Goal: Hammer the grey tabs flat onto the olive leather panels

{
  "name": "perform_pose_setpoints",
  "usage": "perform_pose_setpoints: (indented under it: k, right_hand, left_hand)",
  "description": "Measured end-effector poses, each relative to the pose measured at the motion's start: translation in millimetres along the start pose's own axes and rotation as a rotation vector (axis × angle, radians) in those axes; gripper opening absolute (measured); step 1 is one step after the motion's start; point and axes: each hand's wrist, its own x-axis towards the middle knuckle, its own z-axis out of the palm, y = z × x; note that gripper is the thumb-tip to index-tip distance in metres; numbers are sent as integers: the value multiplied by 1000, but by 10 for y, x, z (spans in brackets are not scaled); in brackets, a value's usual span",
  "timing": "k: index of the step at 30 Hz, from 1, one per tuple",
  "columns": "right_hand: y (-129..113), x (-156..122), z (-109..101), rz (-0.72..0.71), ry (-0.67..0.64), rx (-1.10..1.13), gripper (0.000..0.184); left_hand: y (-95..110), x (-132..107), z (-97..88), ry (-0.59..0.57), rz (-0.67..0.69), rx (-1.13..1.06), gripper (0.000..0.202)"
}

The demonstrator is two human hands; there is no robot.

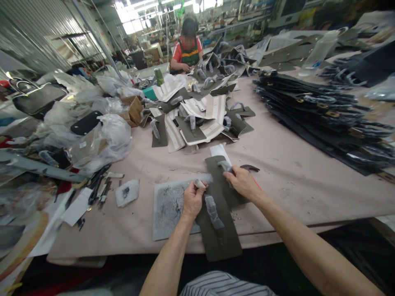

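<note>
A long dark olive leather panel [221, 234] lies on the table before me, partly over a scuffed grey work mat [169, 207]. A wrapped metal fitting [213, 211] sits on the panel. My left hand [193, 199] is closed around a small pale roll or wad beside the panel's left edge. My right hand [242, 181] presses on the panel's upper part, fingers pinched at a plastic-wrapped piece near a white paper slip [219, 150].
A heap of olive and white panels [197, 119] lies mid-table. A stack of dark panels [327, 115] fills the right side. Plastic bags [105, 139], tools [98, 189] and a sponge [127, 192] clutter the left. Another person [187, 51] works at the far end.
</note>
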Motion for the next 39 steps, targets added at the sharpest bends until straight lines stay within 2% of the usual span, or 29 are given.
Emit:
perform_pose_setpoints:
  k: [4,7,9,11,12,14,16,20,24,39]
  right_hand:
    - [-107,228,-290,3,257,-4,37]
    - [-154,50,-343,-96,431,-2,50]
    - [-198,-293,-175,-260,377,62,46]
    - [-242,-723,121,-480,218,137,44]
    - [-256,-929,285,-543,122,141,48]
    - [-258,-1250,582,-590,42,140,43]
    - [-229,-1411,782,-567,77,140,35]
    - [-162,-1392,897,-607,161,151,27]
    - [-160,-1317,897,-639,158,159,20]
    - [-124,-1335,988,-590,148,156,21]
  left_hand:
    - [-18,-2,9,14,-4,-41,25]
    - [-17,-13,4,17,-6,-16,25]
    - [-2,-22,-2,10,-2,16,22]
    - [19,-30,-5,-4,-1,33,20]
    - [28,-32,-5,-9,-1,36,20]
    - [34,-33,-4,-10,-3,30,19]
    - [21,-29,0,-9,-7,13,19]
    - [-23,-22,3,-22,-10,-26,21]
    - [-30,-33,4,-49,-2,-8,22]
    - [63,-26,25,-49,4,83,19]
